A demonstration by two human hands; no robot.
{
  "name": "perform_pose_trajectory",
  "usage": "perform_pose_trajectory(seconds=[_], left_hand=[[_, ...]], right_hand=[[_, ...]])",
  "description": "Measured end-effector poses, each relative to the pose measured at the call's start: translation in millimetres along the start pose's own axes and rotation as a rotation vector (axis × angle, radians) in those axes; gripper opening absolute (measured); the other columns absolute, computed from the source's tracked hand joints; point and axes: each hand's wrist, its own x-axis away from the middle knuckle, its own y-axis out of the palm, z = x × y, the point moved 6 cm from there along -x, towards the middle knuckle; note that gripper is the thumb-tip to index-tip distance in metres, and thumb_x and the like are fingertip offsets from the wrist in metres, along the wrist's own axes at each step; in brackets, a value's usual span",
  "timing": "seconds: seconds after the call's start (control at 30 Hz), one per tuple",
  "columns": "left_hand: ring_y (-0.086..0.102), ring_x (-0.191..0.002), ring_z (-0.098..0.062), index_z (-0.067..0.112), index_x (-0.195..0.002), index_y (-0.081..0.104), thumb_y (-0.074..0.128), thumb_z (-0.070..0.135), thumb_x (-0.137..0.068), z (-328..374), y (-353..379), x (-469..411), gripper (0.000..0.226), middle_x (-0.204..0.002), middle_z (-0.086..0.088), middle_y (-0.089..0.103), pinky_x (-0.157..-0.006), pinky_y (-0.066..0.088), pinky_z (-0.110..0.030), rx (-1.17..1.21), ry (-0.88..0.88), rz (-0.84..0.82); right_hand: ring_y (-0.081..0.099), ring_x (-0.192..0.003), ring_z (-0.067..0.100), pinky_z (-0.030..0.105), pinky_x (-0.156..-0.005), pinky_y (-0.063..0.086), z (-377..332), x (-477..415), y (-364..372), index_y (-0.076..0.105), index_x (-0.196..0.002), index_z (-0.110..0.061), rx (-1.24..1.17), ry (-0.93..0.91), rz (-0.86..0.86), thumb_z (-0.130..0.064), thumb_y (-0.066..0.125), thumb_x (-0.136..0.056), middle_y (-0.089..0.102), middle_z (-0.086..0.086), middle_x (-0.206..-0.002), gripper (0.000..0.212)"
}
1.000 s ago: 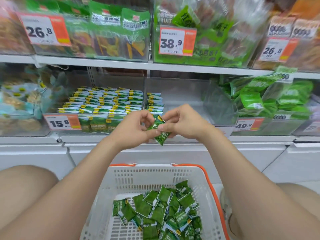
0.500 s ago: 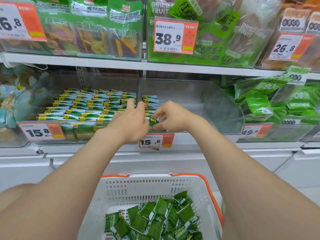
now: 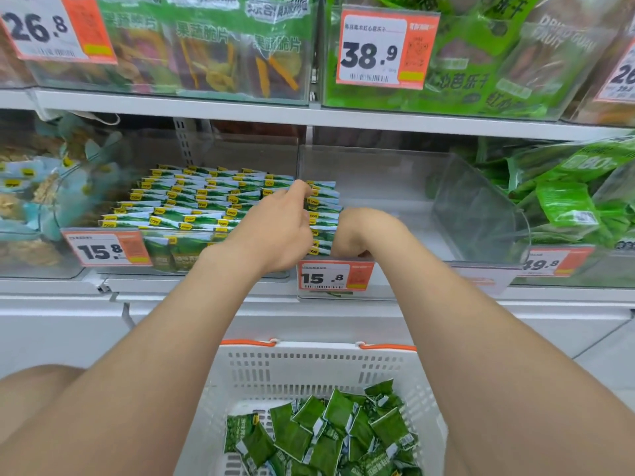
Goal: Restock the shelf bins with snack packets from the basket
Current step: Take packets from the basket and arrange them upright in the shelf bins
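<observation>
Since half-second-earlier frame: both hands deeper in middle bin (image 3: pixel 412 173); carried packet out of sight. Left hand (image 3: pixel 275 231): fingers extended, touching packet row (image 3: pixel 324 218). Right hand (image 3: pixel 357 235): curled down at row's 3 o'clock; contents hidden, cannot tell. Step judged: seating packet in row. Next: withdraw, collect loose packets (image 3: pixel 330 431) from basket (image 3: pixel 309 359) at 6 o'clock.
</observation>
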Motion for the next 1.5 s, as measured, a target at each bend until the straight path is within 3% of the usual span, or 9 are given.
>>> perform_pose_trajectory(seconds=[0.3,0.47,0.57,0.7,0.77,0.93,1.07,1.23,1.5], left_hand=[[0.055,-0.102,-0.025,0.018,-0.148,0.042,0.038,0.024,-0.111,0.0,-2.2,4.7,0.037,-0.125,-0.011,0.066,-0.08,0.037,-0.034,0.025,-0.005,0.004],[0.06,-0.112,-0.033,0.019,-0.149,0.04,0.036,0.025,-0.112,2.2,-0.2,9.2,0.038,-0.124,-0.014,0.066,-0.08,0.039,-0.037,0.032,-0.015,-0.015],[0.059,-0.112,-0.034,0.018,-0.152,0.035,0.036,0.025,-0.112,1.4,1.0,12.0,0.041,-0.119,-0.014,0.066,-0.08,0.038,-0.038,0.07,-0.015,-0.02],[0.058,-0.111,-0.035,0.016,-0.152,0.032,0.038,0.019,-0.11,1.6,2.5,18.8,0.042,-0.12,-0.018,0.064,-0.086,0.045,-0.045,0.091,0.006,0.038],[0.055,-0.12,-0.035,0.016,-0.151,0.034,0.041,0.014,-0.108,3.1,2.8,25.5,0.044,-0.136,-0.016,0.056,-0.096,0.046,-0.049,0.052,0.02,0.09],[0.052,-0.106,-0.032,0.016,-0.125,0.055,0.053,0.013,-0.1,16.0,-16.5,48.3,0.025,-0.122,-0.008,0.052,-0.089,0.046,-0.049,-0.057,0.113,0.454],[0.056,-0.076,-0.027,0.018,-0.097,0.058,0.062,0.017,-0.088,39.6,-18.5,77.3,0.009,-0.086,0.003,0.056,-0.057,0.043,-0.038,-0.034,0.178,0.596],[0.066,-0.064,-0.034,0.024,-0.091,0.057,0.06,0.033,-0.084,47.8,44.9,106.0,0.012,-0.067,0.002,0.065,-0.049,0.041,-0.033,-0.138,0.194,0.332],[0.067,-0.085,-0.028,0.024,-0.097,0.068,0.053,0.026,-0.092,43.4,215.7,176.7,0.016,-0.092,-0.002,0.07,-0.072,0.059,-0.038,-0.237,0.194,-0.617]], right_hand=[[0.075,-0.098,0.027,0.046,-0.095,0.059,5.8,1.9,6.5,0.075,-0.111,-0.007,-0.312,0.041,-0.076,-0.03,0.086,-0.077,0.077,0.01,-0.107,0.042],[0.074,-0.102,0.033,0.052,-0.095,0.059,14.2,9.2,12.9,0.056,-0.136,-0.006,-0.679,0.079,-0.179,-0.026,0.1,-0.056,0.07,0.023,-0.119,0.093],[0.063,-0.116,0.025,0.04,-0.1,0.055,18.7,15.0,1.2,0.056,-0.143,-0.021,-0.694,-0.015,0.024,-0.032,0.09,-0.079,0.06,0.008,-0.128,0.073],[0.054,-0.089,0.021,0.029,-0.078,0.045,9.9,16.4,1.6,0.077,-0.108,-0.016,-0.427,-0.118,0.205,-0.029,0.066,-0.099,0.059,0.0,-0.095,0.019],[0.05,-0.077,0.024,0.034,-0.069,0.045,10.5,14.0,6.3,0.069,-0.085,-0.01,-0.395,-0.12,0.184,-0.026,0.054,-0.101,0.059,0.006,-0.081,0.027],[0.053,-0.12,0.037,0.045,-0.102,0.049,18.6,30.0,-14.7,0.074,-0.112,-0.018,-0.339,-0.092,0.544,-0.017,0.044,-0.095,0.067,0.015,-0.119,0.034],[0.06,-0.088,0.037,0.039,-0.07,0.052,11.0,90.8,-21.3,0.071,-0.089,-0.017,-0.311,-0.149,0.799,-0.019,0.045,-0.088,0.067,0.012,-0.089,0.026],[0.054,-0.082,0.036,0.035,-0.069,0.039,9.4,142.3,39.1,0.064,-0.096,-0.016,0.033,-0.163,0.463,-0.026,0.053,-0.09,0.057,0.013,-0.092,0.016],[0.053,-0.079,0.026,0.035,-0.066,0.043,50.3,168.9,193.3,0.046,-0.091,-0.02,0.324,-0.239,-0.033,-0.017,0.054,-0.094,0.052,0.003,-0.091,0.009]])
